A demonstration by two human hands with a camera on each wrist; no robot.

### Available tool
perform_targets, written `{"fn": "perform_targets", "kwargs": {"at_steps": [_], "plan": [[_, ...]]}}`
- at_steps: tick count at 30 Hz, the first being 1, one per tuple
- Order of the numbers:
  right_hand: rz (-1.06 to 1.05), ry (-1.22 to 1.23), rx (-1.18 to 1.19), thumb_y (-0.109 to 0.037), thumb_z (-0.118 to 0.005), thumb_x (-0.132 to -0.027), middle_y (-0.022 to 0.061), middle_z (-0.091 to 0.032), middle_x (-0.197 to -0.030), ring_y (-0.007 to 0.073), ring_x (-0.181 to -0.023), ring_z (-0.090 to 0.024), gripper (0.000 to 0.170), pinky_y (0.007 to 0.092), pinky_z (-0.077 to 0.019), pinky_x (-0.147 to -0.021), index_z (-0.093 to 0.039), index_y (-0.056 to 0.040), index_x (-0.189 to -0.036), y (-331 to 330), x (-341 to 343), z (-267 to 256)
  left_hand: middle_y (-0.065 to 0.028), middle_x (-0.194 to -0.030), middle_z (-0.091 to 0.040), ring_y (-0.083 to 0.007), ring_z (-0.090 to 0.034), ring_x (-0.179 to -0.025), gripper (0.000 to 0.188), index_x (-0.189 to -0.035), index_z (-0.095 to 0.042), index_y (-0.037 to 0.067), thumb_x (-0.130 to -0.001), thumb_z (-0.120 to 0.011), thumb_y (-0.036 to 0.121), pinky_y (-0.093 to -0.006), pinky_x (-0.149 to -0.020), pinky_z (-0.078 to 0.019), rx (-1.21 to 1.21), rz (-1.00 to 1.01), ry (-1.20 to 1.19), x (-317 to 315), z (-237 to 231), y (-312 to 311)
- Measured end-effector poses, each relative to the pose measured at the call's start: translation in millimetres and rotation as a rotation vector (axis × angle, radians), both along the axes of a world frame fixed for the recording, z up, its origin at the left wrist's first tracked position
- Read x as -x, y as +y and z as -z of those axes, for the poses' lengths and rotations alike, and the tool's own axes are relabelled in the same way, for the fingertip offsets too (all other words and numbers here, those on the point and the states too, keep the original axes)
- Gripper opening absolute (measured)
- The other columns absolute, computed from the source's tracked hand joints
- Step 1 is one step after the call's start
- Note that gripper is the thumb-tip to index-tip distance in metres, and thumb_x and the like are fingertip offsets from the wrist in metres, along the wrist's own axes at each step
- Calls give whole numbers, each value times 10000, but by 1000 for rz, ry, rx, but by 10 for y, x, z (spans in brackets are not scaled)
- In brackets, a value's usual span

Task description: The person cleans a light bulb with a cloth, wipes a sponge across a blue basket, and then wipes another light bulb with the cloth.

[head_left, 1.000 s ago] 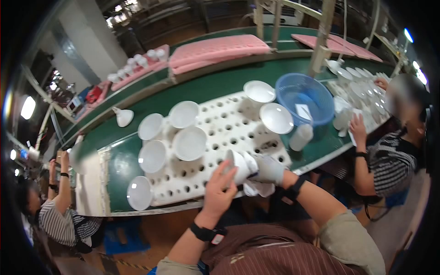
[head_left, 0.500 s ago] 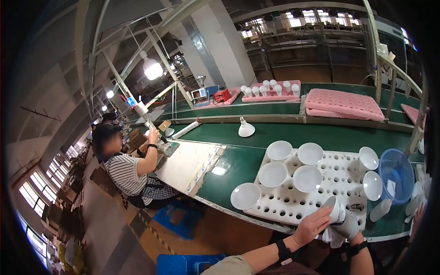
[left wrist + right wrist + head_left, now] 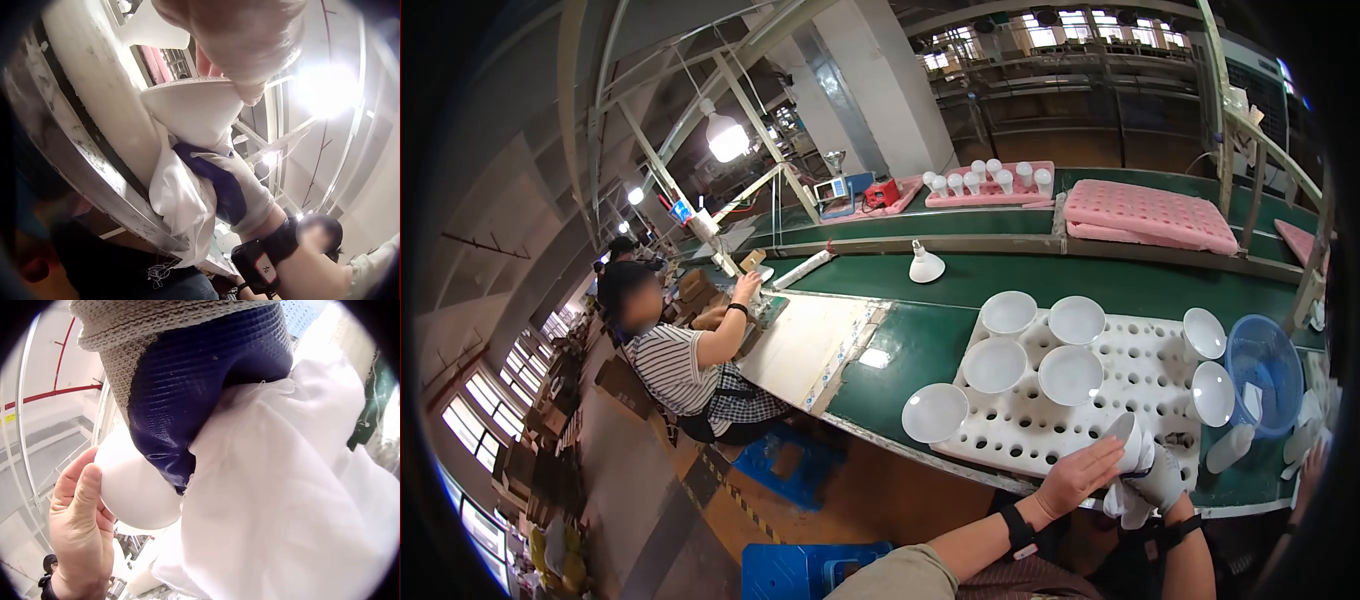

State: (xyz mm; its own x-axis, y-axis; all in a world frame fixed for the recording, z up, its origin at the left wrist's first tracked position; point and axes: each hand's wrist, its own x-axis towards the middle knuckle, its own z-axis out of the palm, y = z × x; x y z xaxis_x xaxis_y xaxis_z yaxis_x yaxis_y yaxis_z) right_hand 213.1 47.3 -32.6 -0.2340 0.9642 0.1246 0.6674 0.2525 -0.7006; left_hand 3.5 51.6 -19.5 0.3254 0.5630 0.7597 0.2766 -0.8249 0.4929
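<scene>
The left hand [image 3: 1083, 478] is bare and pinches the rim of the white lamp [image 3: 1131, 442], with the thumb on one side and the other fingers behind it. The right hand [image 3: 1157, 482] wears a knit glove with a dark blue coating; its fingers are closed around the white cloth [image 3: 269, 487] at the narrow end of the same lamp. The cloth hangs in loose folds below the glove. The held lamp is tilted, above the front edge of the foam tray [image 3: 990, 460], between the two hands. The tray is white, has rows of round holes and lies on the green surface [image 3: 1000, 275]. Four lamps stand in a cluster on the left half of the tray, wide faces upward; a further lamp [image 3: 935, 413] is at its left front corner. Two more lamps are at the right edge, near the blue basket [image 3: 1285, 405]. The white bottle [image 3: 1230, 448] is in front of the basket. A separate lamp [image 3: 926, 264] rests on the surface behind the tray. Farther back, small bulbs [image 3: 1004, 180] stand in a pink tray, next to stacked pink foam sheets [image 3: 1150, 217]. A person [image 3: 665, 350] in a striped top works at the left.
</scene>
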Motion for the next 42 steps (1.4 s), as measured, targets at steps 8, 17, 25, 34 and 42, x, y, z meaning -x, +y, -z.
{"fn": "perform_targets", "kwargs": {"at_steps": [8,17,25,34,42], "plan": [[63,-114,162,-401,-720,-727,170,-650,-1092,352,-980,-625,506,429,-497,-850,-610,-105,-1122,-9,-41,-14,-187,-1115,-659,-340,-652,-1009,255,-1007,-668,0,-773,-748,63,-395,-851,-543,12,20,73,33,2,43],[95,-129,183,-384,-711,-719,186,-662,-1013,378,-910,-633,507,431,-498,-790,-564,-81,-1099,-5,15,-179,-196,-1116,-658,-323,-667,-977,269,-989,-640,-1,-749,-759,20,-359,-817,-550,5,56,60,35,11,84],[95,-55,219,-366,-715,-699,188,-666,-998,384,-899,-637,528,429,-500,-783,-563,-79,-1115,10,11,-163,-181,-1186,-623,-329,-635,-1033,315,-1059,-597,10,-766,-712,-4,-362,-850,-517,197,23,44,52,-31,-10],[73,-73,235,-344,-683,-719,188,-666,-998,378,-895,-639,484,429,-500,-776,-568,-71,-1102,34,-1,-152,-80,-1310,-475,-159,-497,-1152,670,-1481,-303,67,-857,-549,50,-312,-848,-475,1540,455,-283,23,-333,434],[43,-42,219,-348,-684,-728,183,-662,-1006,378,-902,-633,481,423,-496,-782,-565,-80,-1110,14,-16,-245,-36,-1507,-302,-204,-323,-1344,684,-1496,-279,107,-885,-578,179,-422,-936,-437,1620,385,-154,-66,-472,525]]}}
